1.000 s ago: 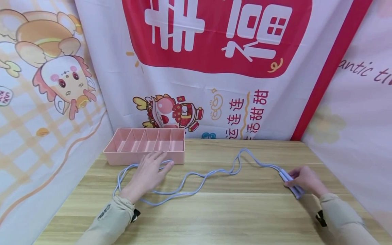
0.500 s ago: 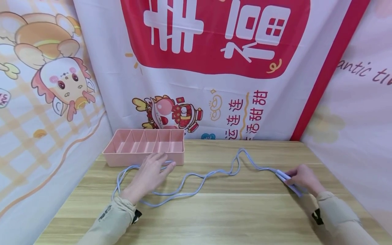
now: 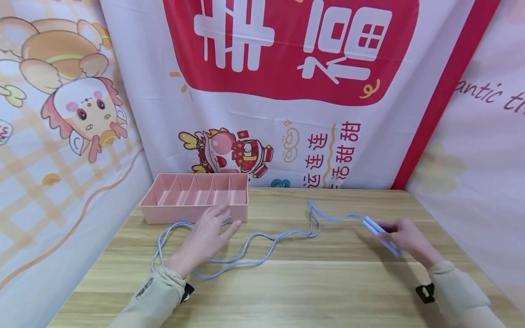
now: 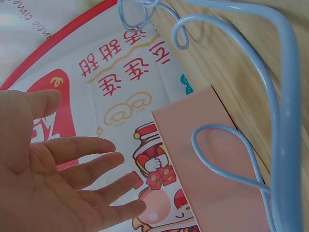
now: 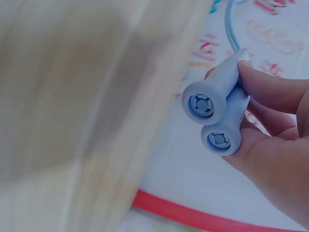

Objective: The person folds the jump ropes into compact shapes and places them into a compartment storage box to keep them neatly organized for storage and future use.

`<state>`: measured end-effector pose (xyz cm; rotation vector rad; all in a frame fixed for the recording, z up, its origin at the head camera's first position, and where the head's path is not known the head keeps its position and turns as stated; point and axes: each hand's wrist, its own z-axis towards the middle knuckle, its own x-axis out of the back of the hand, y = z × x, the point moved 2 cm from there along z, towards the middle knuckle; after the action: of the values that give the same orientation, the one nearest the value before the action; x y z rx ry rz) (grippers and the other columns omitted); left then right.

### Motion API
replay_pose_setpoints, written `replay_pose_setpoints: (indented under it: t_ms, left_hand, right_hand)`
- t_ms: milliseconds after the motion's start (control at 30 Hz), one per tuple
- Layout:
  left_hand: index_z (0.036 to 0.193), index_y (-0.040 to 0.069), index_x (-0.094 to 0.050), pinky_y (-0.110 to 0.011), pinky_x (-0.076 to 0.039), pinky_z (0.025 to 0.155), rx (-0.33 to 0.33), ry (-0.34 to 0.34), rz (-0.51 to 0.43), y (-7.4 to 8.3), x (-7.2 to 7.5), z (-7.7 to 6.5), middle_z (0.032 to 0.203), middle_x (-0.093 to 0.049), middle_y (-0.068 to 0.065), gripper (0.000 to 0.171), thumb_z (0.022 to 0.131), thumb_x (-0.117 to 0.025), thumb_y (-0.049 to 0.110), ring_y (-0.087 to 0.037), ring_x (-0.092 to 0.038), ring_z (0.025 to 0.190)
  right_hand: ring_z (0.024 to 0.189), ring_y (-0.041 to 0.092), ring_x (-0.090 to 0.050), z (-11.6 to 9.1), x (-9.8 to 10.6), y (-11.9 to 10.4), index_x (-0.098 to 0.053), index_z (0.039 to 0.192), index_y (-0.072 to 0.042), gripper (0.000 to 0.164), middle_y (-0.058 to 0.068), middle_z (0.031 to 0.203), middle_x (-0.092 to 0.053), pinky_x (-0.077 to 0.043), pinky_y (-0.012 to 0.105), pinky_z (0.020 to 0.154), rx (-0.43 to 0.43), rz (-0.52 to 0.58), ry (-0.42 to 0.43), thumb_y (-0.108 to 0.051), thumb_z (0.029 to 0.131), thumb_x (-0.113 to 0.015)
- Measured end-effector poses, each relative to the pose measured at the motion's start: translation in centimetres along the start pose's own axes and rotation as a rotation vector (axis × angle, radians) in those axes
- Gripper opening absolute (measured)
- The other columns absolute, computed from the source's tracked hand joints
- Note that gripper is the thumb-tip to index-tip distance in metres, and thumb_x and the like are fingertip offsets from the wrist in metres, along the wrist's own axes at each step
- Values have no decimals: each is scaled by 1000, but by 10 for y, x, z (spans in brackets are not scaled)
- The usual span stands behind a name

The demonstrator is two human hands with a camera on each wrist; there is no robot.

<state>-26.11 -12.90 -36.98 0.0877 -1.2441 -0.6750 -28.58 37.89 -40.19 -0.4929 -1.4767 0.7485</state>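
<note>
A light-blue jump rope (image 3: 258, 262) lies in loose loops across the wooden table. Its two handles (image 5: 210, 99) are side by side at the right, pinched between the thumb and fingers of my right hand (image 3: 410, 237), which holds them above the tabletop. My left hand (image 3: 207, 234) hovers over the looped end of the rope, in front of the pink box; its fingers are spread and hold nothing. In the left wrist view the left palm (image 4: 53, 179) shows bare, with the blue cord (image 4: 287, 96) running apart from it.
A pink box (image 3: 194, 214) with several compartments stands at the back left of the wooden table (image 3: 311, 296). Printed cloth walls (image 3: 283, 109) close in the back and both sides.
My right hand has lifted the jump rope handles off the table and moved slightly left, pulling the nearby cord leftward. The left hand has shifted a little to the right.
</note>
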Motion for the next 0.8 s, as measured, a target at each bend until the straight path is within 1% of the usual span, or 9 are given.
replay_pose_setpoints:
  t_ms: [100,200,333,400,600,700,800]
  left_hand:
    - [134,-6,-55,-54,-28,109,-33,14,-24,7,-2,2,147,-44,-18,60,100,-57,42,-39,-34,137]
    - [133,-5,-56,-52,-30,109,-92,43,-47,16,-6,6,144,-47,-18,54,98,-61,36,-38,-37,135]
    - [132,-5,-58,-49,-32,109,-179,69,-65,33,-13,12,142,-50,-16,51,98,-63,32,-34,-40,134]
    - [133,-5,-57,-47,-32,109,-212,68,-70,42,-16,16,142,-50,-15,51,99,-62,32,-33,-40,134]
    - [135,-4,-55,-46,-32,110,-297,67,-108,70,-22,27,143,-50,-13,51,97,-65,30,-30,-41,134]
    - [136,-3,-55,-44,-32,110,-340,72,-128,82,-26,32,143,-50,-12,52,97,-66,30,-28,-41,133]
    - [139,0,-53,-41,-31,110,-359,62,-163,91,-30,36,144,-49,-11,54,96,-66,29,-26,-40,134]
  right_hand:
    - [74,16,-59,-2,-1,-20,-62,124,9,38,14,96,-69,-51,31,60,62,16,31,-4,90,-71]
    - [73,15,-60,-4,-3,-40,-63,124,8,37,15,95,-70,-51,31,59,127,33,54,-5,90,-71]
    - [74,16,-61,-5,-10,-63,-64,124,5,36,15,97,-70,-52,30,59,174,47,58,-5,91,-71]
    - [74,17,-61,-6,-14,-73,-65,123,5,35,16,99,-70,-52,29,60,204,46,59,-4,90,-71]
    - [77,19,-62,-10,-22,-98,-67,121,5,33,18,104,-69,-53,28,61,273,67,72,-1,88,-72]
    - [79,19,-63,-11,-27,-107,-67,121,4,33,18,105,-69,-55,29,63,306,94,58,1,88,-72]
    - [80,19,-65,-13,-32,-115,-67,120,4,33,17,106,-69,-56,31,63,357,129,39,4,87,-71]
